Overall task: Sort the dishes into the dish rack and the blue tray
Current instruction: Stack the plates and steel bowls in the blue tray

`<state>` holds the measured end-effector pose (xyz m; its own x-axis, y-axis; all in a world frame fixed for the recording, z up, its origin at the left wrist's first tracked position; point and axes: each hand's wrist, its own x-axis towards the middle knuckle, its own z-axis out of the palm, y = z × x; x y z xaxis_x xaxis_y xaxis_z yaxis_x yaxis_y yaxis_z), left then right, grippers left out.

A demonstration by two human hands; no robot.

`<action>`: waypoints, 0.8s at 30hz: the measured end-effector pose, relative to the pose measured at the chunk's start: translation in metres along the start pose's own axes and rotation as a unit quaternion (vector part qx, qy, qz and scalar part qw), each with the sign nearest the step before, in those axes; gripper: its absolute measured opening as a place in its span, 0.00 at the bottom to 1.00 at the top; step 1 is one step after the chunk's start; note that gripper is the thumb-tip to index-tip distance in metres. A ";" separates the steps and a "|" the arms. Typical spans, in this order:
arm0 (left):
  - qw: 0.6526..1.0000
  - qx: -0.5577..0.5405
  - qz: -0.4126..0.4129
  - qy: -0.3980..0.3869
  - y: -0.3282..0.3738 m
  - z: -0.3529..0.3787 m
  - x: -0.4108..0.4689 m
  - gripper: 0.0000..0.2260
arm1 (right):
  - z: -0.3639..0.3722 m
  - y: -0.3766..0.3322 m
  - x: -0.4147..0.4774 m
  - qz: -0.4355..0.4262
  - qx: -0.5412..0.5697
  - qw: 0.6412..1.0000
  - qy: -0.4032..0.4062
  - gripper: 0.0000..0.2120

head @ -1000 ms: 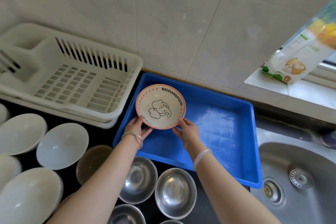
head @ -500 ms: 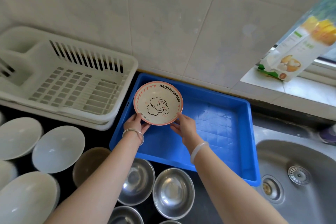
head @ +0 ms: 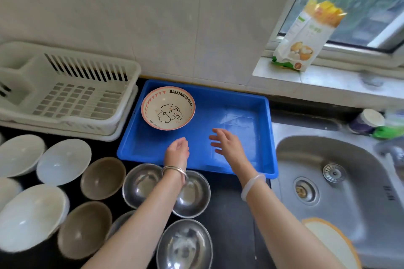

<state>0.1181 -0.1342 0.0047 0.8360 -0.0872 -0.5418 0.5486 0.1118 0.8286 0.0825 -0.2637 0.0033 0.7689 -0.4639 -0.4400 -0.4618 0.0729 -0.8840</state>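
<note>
Change: both grips are off the bowl. Half a second ago I had the elephant bowl [head: 168, 108] held by its rim between the two grips, going down. Now it sits upright on the floor of the blue tray [head: 231, 98], in the far-left corner. That is just ahead of my left grip [head: 177, 148] and ahead-left of my right grip [head: 227, 146], touching neither.

Left grip: released, fingers loosely curled, nothing in it, hanging over the near part of the tray. Right grip: released, fingers spread, palm down over the tray's middle. Can't tell if it brushes the tray floor; looks clear of it.

Meaning: one dish placed, that step is done, and the task looks early. The dish rack [head: 65, 94] is ahead and left of the left grip.

Still unsorted on the black table [head: 229, 214], all behind the grips toward me:
- steel bowls [head: 142, 183] under my left wrist
- brown bowls [head: 102, 178] further left
- white bowls [head: 63, 161] furthest left

The sink [head: 349, 181] is right of the right grip.

My guess at the next move: pull back and take a steel bowl, the closest. The bowls are packed tight, so lifting one could knock its neighbour.
</note>
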 end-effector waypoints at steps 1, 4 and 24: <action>0.999 0.022 -0.006 -0.024 -0.008 0.010 -0.014 0.07 | -0.017 0.005 -0.013 -0.008 -0.019 1.000 0.010 0.10; 0.989 0.109 -0.030 -0.098 -0.040 0.039 -0.056 0.12 | -0.073 0.027 -0.057 -0.019 -0.088 0.995 0.054 0.12; 0.865 0.339 -0.157 -0.334 -0.170 0.101 -0.182 0.22 | -0.249 0.171 -0.215 0.107 -0.240 0.926 0.272 0.15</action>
<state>-0.1285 -0.2375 -0.0235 0.3291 -0.5865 -0.7401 0.4248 -0.6080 0.6707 -0.2719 -0.3717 -0.0143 0.3599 -0.8700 -0.3371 -0.8218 -0.1245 -0.5560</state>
